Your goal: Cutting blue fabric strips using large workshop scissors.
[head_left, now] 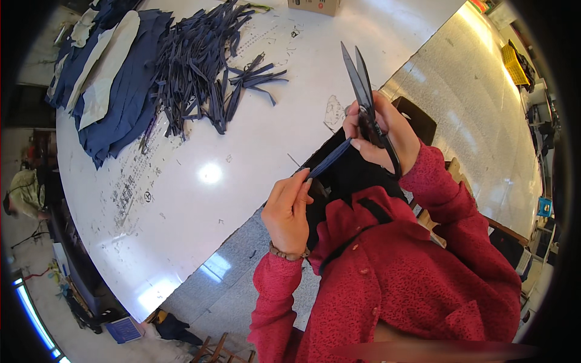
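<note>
Between my two hands a narrow navy fabric strip (330, 158) is stretched over my lap, just off the table's edge. The thumb and fingers of my left hand (287, 212) pinch its lower end. Large black-handled scissors (362, 85) are gripped in my right hand (387, 130), blades pointing up and slightly apart. Fingertips of that same hand also pinch the strip's upper end. On the white table lies a big heap of navy strips (196, 66), with a small bunch of strips (257, 78) fanned out at its right side.
Left of the heap are stacked navy fabric pieces (124, 121) with pale pattern-like sheets (100, 97) on top. The white table (200, 224) carries dark marks. A cardboard box (315, 6) sits at its far edge. A yellow basket (514, 63) is at far right. Another person (24, 190) is at far left.
</note>
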The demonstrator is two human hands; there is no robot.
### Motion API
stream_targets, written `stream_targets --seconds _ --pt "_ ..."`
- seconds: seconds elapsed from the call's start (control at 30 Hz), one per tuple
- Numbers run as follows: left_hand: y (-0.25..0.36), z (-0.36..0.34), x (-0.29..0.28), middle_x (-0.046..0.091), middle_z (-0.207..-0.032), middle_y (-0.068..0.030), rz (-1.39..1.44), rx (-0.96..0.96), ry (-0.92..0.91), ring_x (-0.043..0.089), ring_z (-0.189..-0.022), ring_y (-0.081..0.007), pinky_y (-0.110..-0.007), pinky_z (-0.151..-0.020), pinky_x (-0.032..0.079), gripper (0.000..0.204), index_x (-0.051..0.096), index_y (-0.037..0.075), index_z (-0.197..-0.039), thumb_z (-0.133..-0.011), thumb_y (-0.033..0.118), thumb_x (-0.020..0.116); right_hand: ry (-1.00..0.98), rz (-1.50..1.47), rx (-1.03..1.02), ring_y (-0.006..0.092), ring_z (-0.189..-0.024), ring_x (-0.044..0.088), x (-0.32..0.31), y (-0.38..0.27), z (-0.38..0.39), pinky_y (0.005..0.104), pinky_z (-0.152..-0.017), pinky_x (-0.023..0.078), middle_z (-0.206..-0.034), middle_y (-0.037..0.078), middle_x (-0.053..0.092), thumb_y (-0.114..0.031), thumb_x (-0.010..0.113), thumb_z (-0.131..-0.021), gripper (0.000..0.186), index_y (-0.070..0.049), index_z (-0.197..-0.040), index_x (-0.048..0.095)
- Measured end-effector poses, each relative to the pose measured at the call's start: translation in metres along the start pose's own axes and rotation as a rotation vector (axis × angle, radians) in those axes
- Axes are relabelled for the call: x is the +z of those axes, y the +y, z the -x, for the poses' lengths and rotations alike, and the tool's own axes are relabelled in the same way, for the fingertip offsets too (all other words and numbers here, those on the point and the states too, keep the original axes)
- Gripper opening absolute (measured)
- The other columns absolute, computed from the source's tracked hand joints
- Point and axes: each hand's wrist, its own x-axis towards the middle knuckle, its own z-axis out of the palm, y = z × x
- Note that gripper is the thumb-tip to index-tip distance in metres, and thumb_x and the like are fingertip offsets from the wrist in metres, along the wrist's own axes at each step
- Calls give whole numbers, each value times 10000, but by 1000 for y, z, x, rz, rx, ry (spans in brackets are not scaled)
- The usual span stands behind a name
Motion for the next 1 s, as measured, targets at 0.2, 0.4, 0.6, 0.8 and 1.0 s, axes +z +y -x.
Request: stream_targets --seconds 0.2,0.4,0.6,0.8,1.0 --pt "-1 -1 -8 610 -825 -73 -23 -46 -64 587 -621 -99 -218 -523 428 184 668 -1 -1038 -889 -12 562 35 -46 7 105 -782 496 4 10 -2 247 -749 420 -855 55 515 42 537 -755 377 -16 -1099 396" --pt "-9 -4 -9 607 -809 -57 19 -110 -20 586 -645 -102 -218 -548 435 125 666 -27 -972 -871 -4 595 104 62 1 100 -733 508 10 17 -5 239 -703 426 -793 36 520 58 541 -759 367 -32 -1091 410" --pt "-21 -8 -14 607 -768 -68 43 -215 -49 580 -666 -167 -284 -599 455 105 667 8 -941 -841 33 643 143 98 4 102 -742 538 11 32 -4 232 -709 435 -801 36 549 60 553 -767 364 -40 -1088 416" --pt "-6 -14 -15 606 -768 -81 -445 106 -119 570 -804 -220 -298 -710 437 80 677 13 -889 -818 39 649 191 111 28 99 -736 538 8 32 -2 230 -705 441 -800 27 563 41 580 -766 373 -49 -1091 422" --pt "-11 -13 -9 602 -790 -87 -279 18 -99 575 -748 -235 -326 -660 453 70 642 21 -905 -868 71 611 135 35 151 110 -813 521 3 28 -5 250 -791 415 -842 60 532 40 542 -756 388 1 -1109 386"
